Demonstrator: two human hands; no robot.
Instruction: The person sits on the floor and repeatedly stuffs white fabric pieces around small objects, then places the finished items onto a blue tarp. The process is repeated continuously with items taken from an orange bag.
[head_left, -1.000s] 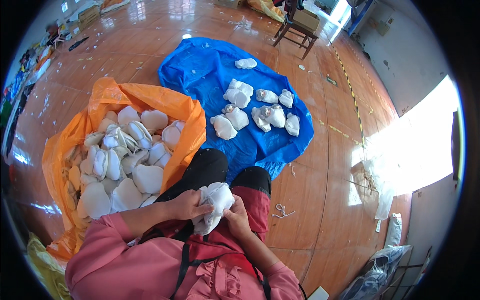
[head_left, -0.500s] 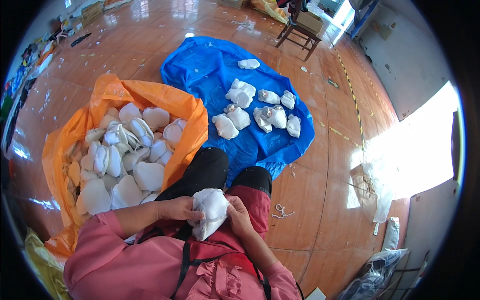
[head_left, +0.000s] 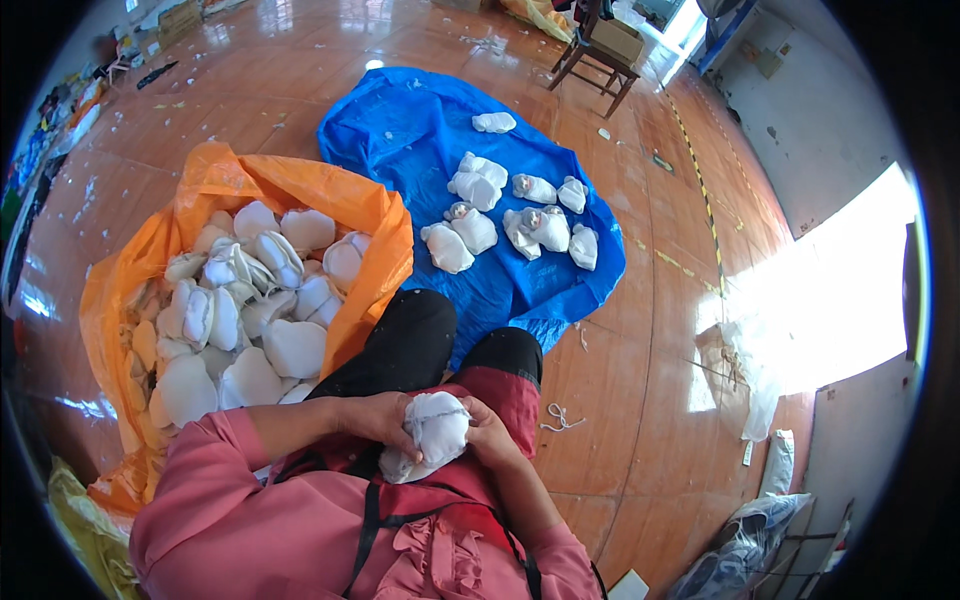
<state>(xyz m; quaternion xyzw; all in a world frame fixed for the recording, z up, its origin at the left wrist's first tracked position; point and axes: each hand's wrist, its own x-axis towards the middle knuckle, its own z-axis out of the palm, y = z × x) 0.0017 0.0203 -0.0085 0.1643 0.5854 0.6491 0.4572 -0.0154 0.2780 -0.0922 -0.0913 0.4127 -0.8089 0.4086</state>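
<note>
I hold a white bundle of rounded, cup-like pads [head_left: 440, 432] over my lap, with a thin greyish strip or string across its upper part. Around its left side my left hand [head_left: 390, 418] is closed, thumb pressed against the front. At the upper right edge my right hand [head_left: 487, 430] is pinched where the strip ends; its fingertips are partly hidden. To my left, an orange sack [head_left: 392, 222] gapes wide, heaped with loose white pads [head_left: 297, 349]. Ahead, several similar white bundles [head_left: 478, 181] lie on a blue plastic sheet [head_left: 365, 135].
A wooden chair [head_left: 598, 66] carrying a cardboard box [head_left: 617, 40] stands at the far right. White string [head_left: 561, 418] lies on the tiled floor [head_left: 610, 460] beside my right knee. Clear plastic bags [head_left: 745, 540] rest at lower right, and a yellowish sack [head_left: 80, 530] at lower left.
The bundle has turned and shifted slightly right in my hands, the greyish strip now lying across its upper part. My left hand has moved up and around its side.
</note>
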